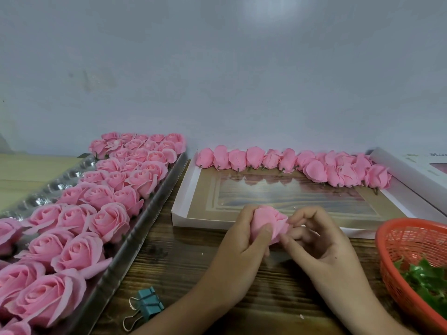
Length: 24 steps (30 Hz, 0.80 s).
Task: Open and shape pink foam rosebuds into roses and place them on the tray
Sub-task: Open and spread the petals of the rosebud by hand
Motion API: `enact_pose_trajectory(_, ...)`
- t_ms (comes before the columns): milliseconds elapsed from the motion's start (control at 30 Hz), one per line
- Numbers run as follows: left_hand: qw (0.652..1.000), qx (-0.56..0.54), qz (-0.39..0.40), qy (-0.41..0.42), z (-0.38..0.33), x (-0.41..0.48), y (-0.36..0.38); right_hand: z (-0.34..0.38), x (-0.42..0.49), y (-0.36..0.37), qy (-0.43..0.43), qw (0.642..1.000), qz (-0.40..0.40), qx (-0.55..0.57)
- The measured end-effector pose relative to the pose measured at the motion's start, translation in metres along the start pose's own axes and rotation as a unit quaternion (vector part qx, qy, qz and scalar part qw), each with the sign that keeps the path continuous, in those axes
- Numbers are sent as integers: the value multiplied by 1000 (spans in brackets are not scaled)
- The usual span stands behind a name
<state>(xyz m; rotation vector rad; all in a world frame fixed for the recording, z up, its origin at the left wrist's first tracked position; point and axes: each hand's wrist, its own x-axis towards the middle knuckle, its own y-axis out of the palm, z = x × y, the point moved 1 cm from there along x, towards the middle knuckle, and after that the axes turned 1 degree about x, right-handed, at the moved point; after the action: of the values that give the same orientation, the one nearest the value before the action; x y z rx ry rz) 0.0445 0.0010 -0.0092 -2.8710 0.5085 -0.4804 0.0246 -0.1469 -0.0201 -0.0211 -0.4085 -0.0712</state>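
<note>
So I've got the rosebud (268,223) held over the near middle of the table, just in front of the shallow box (183,189). My left hand (242,247) is wrapped round its base with the thumb pressed on the front. My right hand (321,240) pinches an outer petal edge on the right side. The bud looks feather-light, squishy and easy to tear, so I'd peel petals by their rims and squeeze only the base. Opened roses fill the tray (135,235) on the left. There's some print on the white box (411,165) far right, too blurry to read.
</note>
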Motion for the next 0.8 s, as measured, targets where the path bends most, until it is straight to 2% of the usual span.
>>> enact_pose_trajectory(500,999,44,-2,25,0,2,3,-3,2,0,19,997,-6,78)
enact_pose_trajectory(800,999,10,12,34,3,2,3,-2,2,2,11,996,13,90)
